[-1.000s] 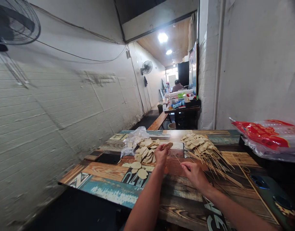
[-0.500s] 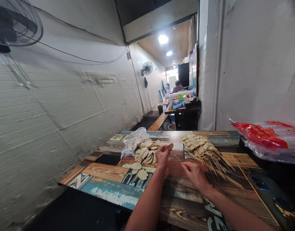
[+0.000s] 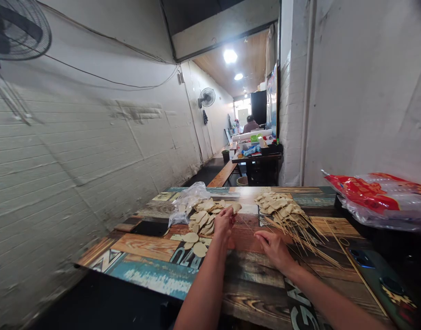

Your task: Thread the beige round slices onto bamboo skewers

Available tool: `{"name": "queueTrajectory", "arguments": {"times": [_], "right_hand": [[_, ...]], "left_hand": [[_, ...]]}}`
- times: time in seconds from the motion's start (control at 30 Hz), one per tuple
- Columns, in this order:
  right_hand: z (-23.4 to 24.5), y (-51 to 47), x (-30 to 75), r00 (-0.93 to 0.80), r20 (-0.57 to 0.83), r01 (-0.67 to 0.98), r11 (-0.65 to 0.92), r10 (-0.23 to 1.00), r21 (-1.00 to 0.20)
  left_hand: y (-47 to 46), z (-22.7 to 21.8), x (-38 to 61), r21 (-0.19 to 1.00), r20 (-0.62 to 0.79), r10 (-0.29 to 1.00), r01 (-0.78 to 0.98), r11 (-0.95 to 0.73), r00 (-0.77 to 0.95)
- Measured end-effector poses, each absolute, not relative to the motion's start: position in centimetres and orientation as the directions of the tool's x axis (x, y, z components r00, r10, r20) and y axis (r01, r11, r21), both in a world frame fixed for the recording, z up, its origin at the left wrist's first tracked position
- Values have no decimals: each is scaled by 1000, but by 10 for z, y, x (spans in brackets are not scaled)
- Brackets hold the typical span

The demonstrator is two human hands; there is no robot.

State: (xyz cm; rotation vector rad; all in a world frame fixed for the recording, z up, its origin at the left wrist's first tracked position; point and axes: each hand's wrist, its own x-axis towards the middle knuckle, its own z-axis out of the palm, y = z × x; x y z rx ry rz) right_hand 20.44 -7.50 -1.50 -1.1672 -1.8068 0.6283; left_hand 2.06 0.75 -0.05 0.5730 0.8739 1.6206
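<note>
My left hand pinches a thin beige food slice above the table. My right hand is closed on the near end of a thin wooden skewer whose tip points at that slice. Just left of my left hand lies a loose pile of beige slices, with a few more slices nearer to me. To the right rests a heap of finished skewers, slices at the far end, sticks fanning toward me.
A crumpled clear plastic bag lies behind the loose pile. Red-and-clear packets sit at the right, a dark phone near the right edge. A white wall runs along the left. Far back, another table and a seated person.
My left hand with the slice has dropped slightly and shifted left, closer to the loose pile. My right hand follows a little with the skewer. The view has swung slightly to the right.
</note>
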Motion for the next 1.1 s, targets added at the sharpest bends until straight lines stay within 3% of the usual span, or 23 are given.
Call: {"name": "queueTrajectory", "arguments": {"times": [0.27, 0.43, 0.9, 1.1], "right_hand": [[-13, -78, 202, -201, 378, 488, 427, 904, -762], [-13, -75, 201, -185, 368, 472, 411, 911, -780], [-7, -75, 199, -154, 314, 456, 349, 937, -819], [0, -80, 196, -161, 239, 396, 285, 958, -873]], "left_hand": [[4, 3, 21, 712, -158, 985, -699, 62, -73], [3, 4, 24, 732, -135, 990, -676, 80, -30], [2, 2, 38, 806, -15, 970, -578, -132, -241], [0, 1, 43, 824, -1, 972, -551, -131, -233]]}}
